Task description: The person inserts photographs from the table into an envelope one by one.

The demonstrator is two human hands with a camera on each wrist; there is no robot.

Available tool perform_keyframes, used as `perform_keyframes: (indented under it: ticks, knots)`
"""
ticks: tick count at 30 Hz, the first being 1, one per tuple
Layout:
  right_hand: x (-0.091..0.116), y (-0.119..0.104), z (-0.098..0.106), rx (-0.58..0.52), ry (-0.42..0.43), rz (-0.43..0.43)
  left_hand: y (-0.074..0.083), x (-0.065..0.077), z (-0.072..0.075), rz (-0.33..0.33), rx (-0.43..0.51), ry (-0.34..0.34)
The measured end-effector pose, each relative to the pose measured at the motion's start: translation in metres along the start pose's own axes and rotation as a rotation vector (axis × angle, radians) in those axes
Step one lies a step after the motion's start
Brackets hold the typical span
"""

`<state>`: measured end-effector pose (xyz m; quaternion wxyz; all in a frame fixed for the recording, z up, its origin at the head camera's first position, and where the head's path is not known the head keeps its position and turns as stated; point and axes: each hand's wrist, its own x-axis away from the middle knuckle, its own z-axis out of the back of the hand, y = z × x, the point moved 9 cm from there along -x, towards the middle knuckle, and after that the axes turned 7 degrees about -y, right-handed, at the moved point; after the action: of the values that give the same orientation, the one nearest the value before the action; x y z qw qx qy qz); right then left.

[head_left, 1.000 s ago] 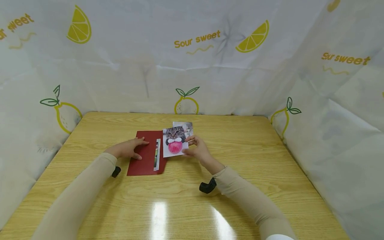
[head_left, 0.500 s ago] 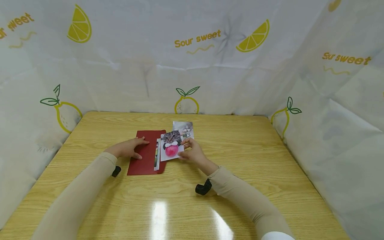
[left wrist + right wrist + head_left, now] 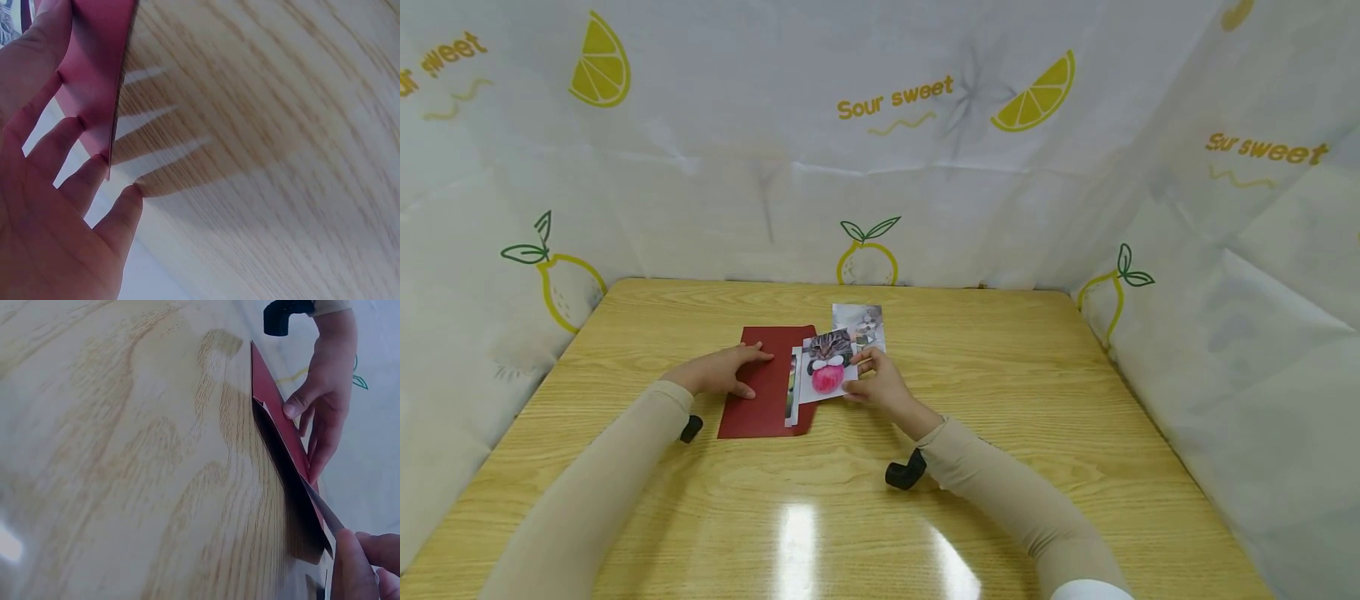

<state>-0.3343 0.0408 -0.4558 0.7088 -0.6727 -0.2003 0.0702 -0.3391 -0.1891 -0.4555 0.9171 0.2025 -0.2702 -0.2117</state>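
Note:
A red envelope [image 3: 756,417] lies on the wooden table, with the edges of one or more printed photos [image 3: 792,396] sticking out at its right side. My left hand [image 3: 717,372] rests on the envelope's left part with fingers spread. Thumb and fingers of my right hand [image 3: 886,385] pinch the right edge of a photo [image 3: 827,375] of a cat with a pink ball. That photo is tilted, its left edge against the envelope's opening; how far it goes in, I cannot tell. In the right wrist view the pinched photo [image 3: 323,509] appears edge-on, raised off the table.
Behind the cat photo lies a greyish photo [image 3: 859,315], partly covered. Black curved camera mounts [image 3: 905,472] show at both wrists. A white curtain [image 3: 722,167] with lemon prints closes off the table's [image 3: 1000,375] back and sides.
My right hand has moved left and slightly nearer with the cat photo, bringing it from above the envelope's right edge to its opening. More of the greyish photo shows. The left hand stays put.

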Motion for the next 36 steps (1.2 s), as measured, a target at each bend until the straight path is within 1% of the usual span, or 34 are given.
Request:
perform_keyframes:
  ticks: [5,11,20,28,36]
  knots:
    - [0.002,-0.001,-0.001,-0.004,0.006,-0.008,0.000,0.000,0.000,0.001,0.000,0.000]
    - [0.003,0.000,-0.003,0.015,0.016,-0.024,-0.001,0.000,0.000,-0.001,0.004,0.002]
    - [-0.001,0.008,-0.007,0.046,0.004,-0.012,-0.001,-0.001,-0.001,-0.010,-0.011,0.007]
    - [0.002,0.008,-0.009,0.040,-0.003,-0.018,0.001,0.000,0.000,-0.007,-0.001,0.000]
    - [0.004,0.008,-0.011,0.064,-0.015,-0.015,0.002,0.001,0.000,-0.006,0.009,-0.003]
